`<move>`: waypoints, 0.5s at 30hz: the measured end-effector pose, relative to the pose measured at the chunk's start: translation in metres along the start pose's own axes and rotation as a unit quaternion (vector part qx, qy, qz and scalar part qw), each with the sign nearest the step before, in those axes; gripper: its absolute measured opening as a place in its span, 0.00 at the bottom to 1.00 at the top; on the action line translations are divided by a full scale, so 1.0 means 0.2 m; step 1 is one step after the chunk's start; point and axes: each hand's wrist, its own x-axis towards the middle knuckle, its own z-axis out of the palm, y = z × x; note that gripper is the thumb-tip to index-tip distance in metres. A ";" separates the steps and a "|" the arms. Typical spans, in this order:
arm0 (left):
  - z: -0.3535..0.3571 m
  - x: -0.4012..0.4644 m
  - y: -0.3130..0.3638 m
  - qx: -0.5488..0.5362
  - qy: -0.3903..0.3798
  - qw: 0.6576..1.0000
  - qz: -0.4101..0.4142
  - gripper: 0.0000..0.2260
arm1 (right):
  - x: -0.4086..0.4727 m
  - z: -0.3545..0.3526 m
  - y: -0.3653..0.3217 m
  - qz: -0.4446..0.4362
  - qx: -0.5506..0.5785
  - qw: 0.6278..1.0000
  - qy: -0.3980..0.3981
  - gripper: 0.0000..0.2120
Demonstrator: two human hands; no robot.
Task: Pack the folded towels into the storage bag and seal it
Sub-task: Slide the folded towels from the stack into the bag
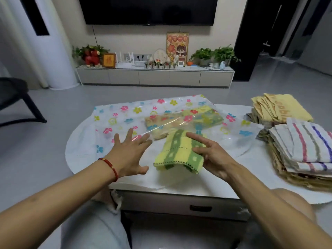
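Observation:
A clear storage bag (125,114) printed with coloured flowers lies flat across the white table (84,159). Folded towels (186,121) show through its plastic near the middle. My right hand (212,155) holds a folded green and yellow towel (177,153) just above the table, at the bag's near edge. My left hand (131,151) hovers beside it with fingers spread, fingertips at the bag's plastic edge, holding nothing. A stack of folded towels sits at the right, with a striped white towel (305,142) on top in front and a yellow towel (280,108) behind.
The table's near edge is just past my knees. A dark chair (16,99) stands on the floor to the left. A low TV cabinet (154,76) with plants and ornaments lines the far wall.

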 end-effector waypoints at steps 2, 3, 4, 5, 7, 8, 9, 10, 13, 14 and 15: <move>-0.04 -0.01 -0.04 0.026 0.024 0.999 0.009 0.44 | 0.04 0.08 0.06 -0.016 0.051 0.999 -0.001 0.26; -0.07 -0.01 -0.06 0.036 0.038 0.999 0.015 0.45 | 0.06 0.11 0.10 -0.019 0.069 0.997 0.000 0.26; -0.11 -0.01 -0.08 0.041 0.051 0.998 0.019 0.47 | 0.09 0.15 0.13 -0.021 0.078 0.997 0.002 0.26; -0.15 0.00 -0.10 0.045 0.064 0.997 0.025 0.48 | 0.11 0.20 0.16 -0.020 0.082 0.996 0.007 0.26; -0.24 0.01 -0.16 0.054 0.085 0.994 0.036 0.50 | 0.20 0.32 0.20 -0.010 0.081 0.997 0.000 0.27; -0.28 0.02 -0.18 0.057 0.090 0.994 0.039 0.51 | 0.26 0.38 0.20 -0.010 0.077 0.997 -0.006 0.27; -0.31 0.02 -0.19 0.058 0.094 0.993 0.040 0.51 | 0.33 0.44 0.19 -0.016 0.073 0.997 -0.012 0.27; -0.33 0.03 -0.20 0.056 0.097 0.993 0.041 0.52 | 0.40 0.52 0.15 -0.026 0.071 0.997 -0.021 0.27; -0.36 0.03 -0.20 0.041 0.117 0.992 0.036 0.53 | 0.65 0.74 0.04 -0.085 0.107 0.990 -0.034 0.26; -0.36 0.04 -0.20 0.028 0.124 0.991 0.031 0.53 | 0.70 0.79 0.03 -0.095 0.123 0.988 -0.022 0.26; -0.37 0.04 -0.21 0.013 0.131 0.991 0.026 0.53 | 0.76 0.83 0.06 -0.090 0.132 0.987 -0.026 0.26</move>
